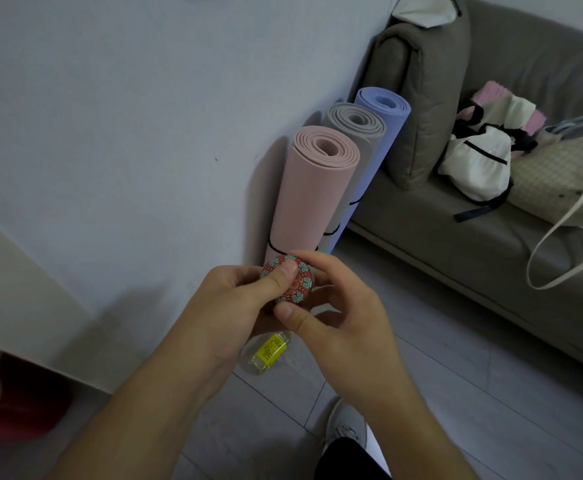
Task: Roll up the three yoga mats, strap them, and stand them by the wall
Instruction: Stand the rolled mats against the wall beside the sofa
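Note:
Three rolled mats stand upright in a row against the white wall: a pink mat (312, 188) nearest, a grey mat (356, 128) behind it, a blue-violet mat (383, 105) furthest, beside the sofa arm. A thin black strap rings each one low down. In front of the pink mat's base, my left hand (227, 299) grips a small round tin (288, 282) with a red and teal pattern, thumb across its top. My right hand (338, 310) pinches the same tin from the right side and below.
A grey sofa (491, 220) fills the right side, with a white drawstring bag (475, 164) and a checked tote (560, 181) on its seat. A clear bottle with a yellow label (266, 353) lies on the floor below my hands. My grey shoe (347, 427) stands on the tiles.

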A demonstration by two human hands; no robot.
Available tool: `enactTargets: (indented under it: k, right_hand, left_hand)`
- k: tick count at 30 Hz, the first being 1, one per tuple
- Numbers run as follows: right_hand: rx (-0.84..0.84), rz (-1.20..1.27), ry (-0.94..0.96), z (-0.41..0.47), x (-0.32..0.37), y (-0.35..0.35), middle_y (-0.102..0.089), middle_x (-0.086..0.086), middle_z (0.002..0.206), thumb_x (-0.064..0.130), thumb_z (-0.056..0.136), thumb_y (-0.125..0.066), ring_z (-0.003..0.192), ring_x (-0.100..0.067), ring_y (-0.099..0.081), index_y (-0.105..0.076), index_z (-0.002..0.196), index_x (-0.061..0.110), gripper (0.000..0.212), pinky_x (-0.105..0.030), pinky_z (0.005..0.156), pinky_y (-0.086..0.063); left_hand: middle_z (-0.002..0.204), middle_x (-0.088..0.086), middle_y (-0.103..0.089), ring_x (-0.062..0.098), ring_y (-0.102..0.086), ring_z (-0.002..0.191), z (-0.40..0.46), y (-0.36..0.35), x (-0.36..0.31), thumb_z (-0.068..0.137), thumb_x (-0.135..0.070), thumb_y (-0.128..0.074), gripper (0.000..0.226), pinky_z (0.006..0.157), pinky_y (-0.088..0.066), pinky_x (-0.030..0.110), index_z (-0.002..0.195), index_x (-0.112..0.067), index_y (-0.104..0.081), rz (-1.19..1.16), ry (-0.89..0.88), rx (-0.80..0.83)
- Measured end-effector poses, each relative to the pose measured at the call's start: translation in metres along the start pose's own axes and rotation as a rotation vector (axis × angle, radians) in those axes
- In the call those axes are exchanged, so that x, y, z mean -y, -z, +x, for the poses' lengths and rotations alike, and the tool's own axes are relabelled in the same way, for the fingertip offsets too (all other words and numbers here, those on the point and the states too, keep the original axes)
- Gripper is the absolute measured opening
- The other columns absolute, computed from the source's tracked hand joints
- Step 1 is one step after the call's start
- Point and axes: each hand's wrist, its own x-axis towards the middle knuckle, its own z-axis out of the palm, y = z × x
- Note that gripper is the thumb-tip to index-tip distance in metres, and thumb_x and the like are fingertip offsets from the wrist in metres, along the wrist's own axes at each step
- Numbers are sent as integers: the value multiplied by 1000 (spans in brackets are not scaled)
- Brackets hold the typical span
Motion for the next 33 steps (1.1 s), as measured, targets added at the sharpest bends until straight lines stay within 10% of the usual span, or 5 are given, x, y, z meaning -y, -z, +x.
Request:
enactTargets:
  k: [11, 21, 26, 30, 33]
  right_hand:
    - [-147, 282, -301, 9, -23, -3, -75, -6, 117, 3, 101, -61, 103, -27, -75, -69, 129, 30, 40, -47, 86, -65]
    - [215, -547, -845, 24, -261, -87, -58, -14, 125, 18, 92, -54, 113, -37, -66, -53, 139, 28, 47, -46, 96, -59]
    - [234, -548, -896, 67, -361, -121, -59, -9, 144, 35, 102, -59, 132, -32, -58, -46, 154, 34, 54, -14, 84, -46]
    - [336, -638, -949, 75, -403, -143, -44, -19, 153, 35, 103, -57, 141, -35, -45, -40, 156, 29, 56, -37, 112, -43]
    - [132, -647, -880, 59, -407, -141, -50, -22, 130, 38, 101, -55, 122, -44, -55, -55, 140, 28, 41, -40, 102, -51]
  left_hand:
    - [106, 18, -76, 32, -79, 90, 12, 3, -10, 95, -18, -74, 25, 82, -65, 39, 112, 0, -70, 6, -80, -199]
    - [110, 13, -77, 28, -79, 94, 50, 36, 47, 92, -13, -78, 19, 90, -63, 38, 108, -6, -71, 28, 67, -303]
    - [111, 12, -76, 28, -79, 91, 64, 64, 69, 90, -15, -76, 22, 84, -64, 32, 108, -5, -68, 24, 115, -399]
    - [101, 16, -79, 32, -79, 90, 72, 83, 84, 86, -14, -74, 32, 80, -64, 35, 111, 5, -69, -26, 141, -421]
    - [101, 19, -79, 35, -79, 93, 77, 83, 84, 79, -16, -74, 38, 81, -64, 38, 107, 9, -70, -30, 171, -420]
